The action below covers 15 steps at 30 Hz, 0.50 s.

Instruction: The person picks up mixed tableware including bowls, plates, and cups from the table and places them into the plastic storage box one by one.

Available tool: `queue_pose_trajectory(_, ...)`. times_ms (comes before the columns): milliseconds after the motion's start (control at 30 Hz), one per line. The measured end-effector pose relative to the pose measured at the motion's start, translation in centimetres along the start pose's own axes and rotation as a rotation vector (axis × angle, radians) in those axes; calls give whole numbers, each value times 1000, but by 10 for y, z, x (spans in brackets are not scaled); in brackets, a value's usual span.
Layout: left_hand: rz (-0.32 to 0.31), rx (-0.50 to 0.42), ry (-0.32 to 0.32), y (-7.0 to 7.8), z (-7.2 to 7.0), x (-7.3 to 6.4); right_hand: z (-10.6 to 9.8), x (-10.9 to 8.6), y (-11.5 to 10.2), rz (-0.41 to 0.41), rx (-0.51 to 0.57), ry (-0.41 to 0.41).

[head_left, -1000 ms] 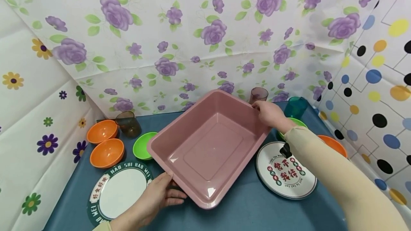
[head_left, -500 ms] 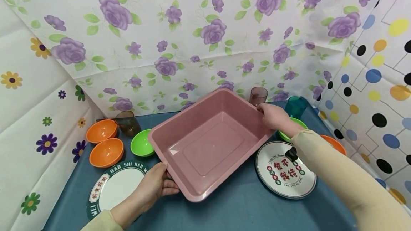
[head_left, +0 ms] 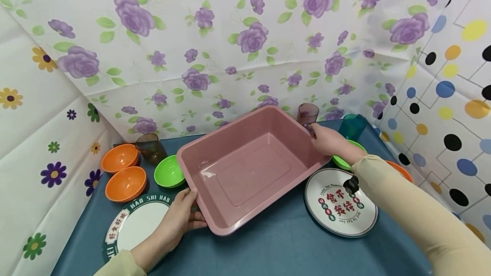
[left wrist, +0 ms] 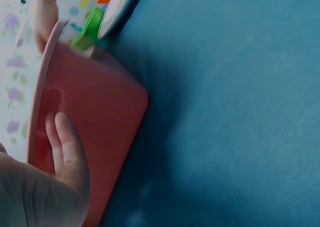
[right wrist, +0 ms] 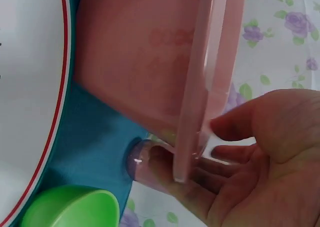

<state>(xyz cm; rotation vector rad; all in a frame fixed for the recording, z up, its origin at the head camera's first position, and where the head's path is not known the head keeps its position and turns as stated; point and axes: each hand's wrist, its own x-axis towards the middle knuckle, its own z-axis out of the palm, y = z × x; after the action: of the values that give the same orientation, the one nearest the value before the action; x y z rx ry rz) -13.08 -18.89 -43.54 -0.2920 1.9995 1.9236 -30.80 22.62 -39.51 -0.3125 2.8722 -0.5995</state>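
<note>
A pink rectangular plastic basin point(head_left: 253, 178) is turned at an angle in the middle of the table. My left hand point(head_left: 177, 218) grips its near-left end, thumb at the rim and fingers below. In the left wrist view, my left fingers point(left wrist: 70, 142) lie along the basin's outer wall. At the far-right end my right hand point(head_left: 331, 142) holds the rim. Seen from the right wrist, the thumb is at one side of that rim and the fingers point(right wrist: 185, 192) reach under the other. The inside of the basin holds nothing.
Left of the basin are two orange bowls point(head_left: 125, 183), a green bowl point(head_left: 168, 171), a brown cup point(head_left: 151, 149) and a green-rimmed plate point(head_left: 140, 225). To its right are a white printed plate point(head_left: 341, 203), a teal cup point(head_left: 352, 127), a purple-tinted cup point(head_left: 308, 113) and partly hidden bowls.
The basin has turned slightly, its near end shifting left and away from me, with the left hand moving along. The right hand has moved a little to the right, keeping its hold.
</note>
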Motion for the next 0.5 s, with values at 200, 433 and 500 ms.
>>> queue_pose_trajectory(200,159,128,50,-3,16,-11,0,9,5,-37,65,-8)
queue_pose_trajectory(433,198,202,57,1,16,-9,4,7,10,-3,187,-46)
queue_pose_trajectory(500,190,197,56,3,13,-7,5,5,11,7,224,-70)
